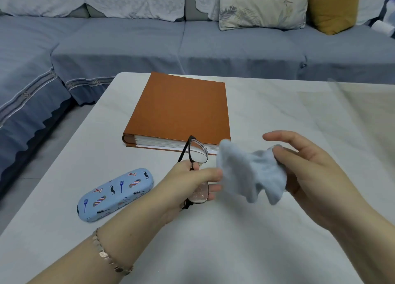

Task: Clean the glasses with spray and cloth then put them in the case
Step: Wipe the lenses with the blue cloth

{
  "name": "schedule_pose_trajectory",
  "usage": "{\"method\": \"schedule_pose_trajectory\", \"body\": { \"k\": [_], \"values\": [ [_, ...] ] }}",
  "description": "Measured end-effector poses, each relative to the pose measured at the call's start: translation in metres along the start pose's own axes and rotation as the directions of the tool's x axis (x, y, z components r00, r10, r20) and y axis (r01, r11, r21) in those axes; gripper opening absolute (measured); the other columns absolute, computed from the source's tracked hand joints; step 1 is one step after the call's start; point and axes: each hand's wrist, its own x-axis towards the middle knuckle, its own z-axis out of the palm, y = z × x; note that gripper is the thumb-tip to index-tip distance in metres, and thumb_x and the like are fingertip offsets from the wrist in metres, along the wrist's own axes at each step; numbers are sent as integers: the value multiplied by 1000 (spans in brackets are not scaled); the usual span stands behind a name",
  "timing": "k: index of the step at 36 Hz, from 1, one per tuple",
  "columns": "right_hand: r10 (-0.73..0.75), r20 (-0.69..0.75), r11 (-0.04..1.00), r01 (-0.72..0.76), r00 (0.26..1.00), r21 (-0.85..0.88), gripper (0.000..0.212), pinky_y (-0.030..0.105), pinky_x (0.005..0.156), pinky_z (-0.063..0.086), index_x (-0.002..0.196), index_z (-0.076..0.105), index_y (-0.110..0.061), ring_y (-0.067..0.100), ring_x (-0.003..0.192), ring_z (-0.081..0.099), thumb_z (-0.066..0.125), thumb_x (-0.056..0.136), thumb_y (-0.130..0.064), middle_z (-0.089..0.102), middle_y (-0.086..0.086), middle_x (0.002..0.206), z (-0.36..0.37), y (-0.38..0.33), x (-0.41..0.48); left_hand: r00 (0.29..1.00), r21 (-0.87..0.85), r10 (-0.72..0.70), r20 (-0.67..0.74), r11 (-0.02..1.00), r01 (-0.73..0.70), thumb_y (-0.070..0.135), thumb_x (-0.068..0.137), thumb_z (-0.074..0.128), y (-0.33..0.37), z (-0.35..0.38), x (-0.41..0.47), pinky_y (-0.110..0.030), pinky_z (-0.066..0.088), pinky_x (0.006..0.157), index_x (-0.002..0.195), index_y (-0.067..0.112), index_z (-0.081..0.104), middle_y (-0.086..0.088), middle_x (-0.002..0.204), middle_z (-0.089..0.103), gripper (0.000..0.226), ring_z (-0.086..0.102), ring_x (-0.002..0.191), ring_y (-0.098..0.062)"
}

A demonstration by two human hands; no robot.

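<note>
My left hand (188, 183) grips black-framed glasses (197, 153) at the bridge, held on end above the table; the lower lens carries small droplets. To their right hangs a light blue cloth (245, 174), pinched in my right hand (303, 172), its loose edge close to the left fingertips. The glasses case (115, 195), light blue with a barber print, lies shut on the white table (213, 241) to the left of my left hand. No spray bottle is in view.
A thick orange album (181, 110) lies on the table behind the hands. A blue-covered sofa (192, 44) with cushions runs along the far side and the left. A bracelet (109, 256) is on my left wrist.
</note>
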Motion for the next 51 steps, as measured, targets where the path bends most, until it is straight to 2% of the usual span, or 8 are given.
{"method": "schedule_pose_trajectory", "body": {
  "k": [4, 12, 18, 29, 35, 40, 44, 51],
  "values": [
    [-24, 43, 998, 21, 999, 60, 40, 13, 37, 38, 71, 66, -22, 7, 36, 47, 39, 91, 0, 52, -4, 46, 4, -8, -1, 999, -48, 10, 32, 999, -9, 17, 78, 67, 2, -1, 2, -26, 58, 62, 95, 4, 59, -18, 107, 70, 24, 70, 84, -28],
    [-8, 69, 992, 0, 998, 126, 49, 17, 40, 44, 64, 73, -25, 8, 41, 48, 39, 90, -1, 56, -3, 54, 3, -5, -2, 993, -140, -30, 116, 989, 46, 6, 77, 66, 0, 3, -4, -24, 55, 51, 73, 9, 49, -6, 63, 61, 18, 59, 45, -12],
    [-125, 25, 936, 127, 992, -330, 45, 17, 50, 47, 73, 71, -29, 3, 53, 57, 40, 90, 0, 66, -13, 63, -13, 7, 3, 992, -147, 103, -76, 983, -113, -6, 76, 64, -1, -5, 1, -20, 53, 44, 74, 14, 39, 5, 45, 60, 32, 57, 38, -12],
    [-143, -116, 755, 33, 983, -655, 42, 11, 72, 49, 106, 67, -21, 5, 78, 65, 78, 66, -14, 67, -11, 92, -23, 33, 6, 901, 84, 343, -266, 939, -332, -7, 75, 62, 3, -8, -2, -30, 48, 59, 66, 16, 33, -1, 74, 58, 38, 53, 45, -12],
    [-158, -60, 668, 62, 986, -742, 18, 11, 62, 41, 60, 66, -31, 7, 70, 58, 76, 68, -19, 65, -10, 74, -27, 31, 8, 891, 168, 363, -272, 930, -328, -5, 75, 64, 4, -11, -4, -30, 46, 57, 66, 16, 33, -5, 83, 59, 39, 51, 50, -22],
    [109, 7, 920, -98, 994, -378, 14, 25, 62, 43, 62, 68, -8, 14, 65, 59, 66, 65, -22, 65, 1, 67, -34, 17, 8, 939, 118, 219, -266, 974, -193, 16, 83, 61, 9, -16, -3, -23, 53, 50, 68, 15, 40, -3, 88, 63, 26, 65, 73, -21],
    [340, -141, 928, -356, 930, -113, 13, 31, 57, 41, 72, 58, -8, 22, 59, 56, 53, 80, -16, 62, 4, 51, -42, 14, 10, 965, -88, 80, -249, 991, -105, 26, 94, 37, 16, -18, -8, -28, 54, 44, 63, 13, 41, -9, 88, 65, 34, 67, 77, -22],
    [257, -69, 956, -243, 964, 165, 20, 34, 64, 39, 75, 62, -8, 23, 79, 54, 45, 85, -9, 56, 13, 84, -8, 34, 16, 997, -184, 81, 14, 980, -77, 25, 95, 36, 16, -2, -27, -24, 46, 37, 56, 12, 43, -7, 59, 69, 42, 67, 53, -18]
  ]
}}
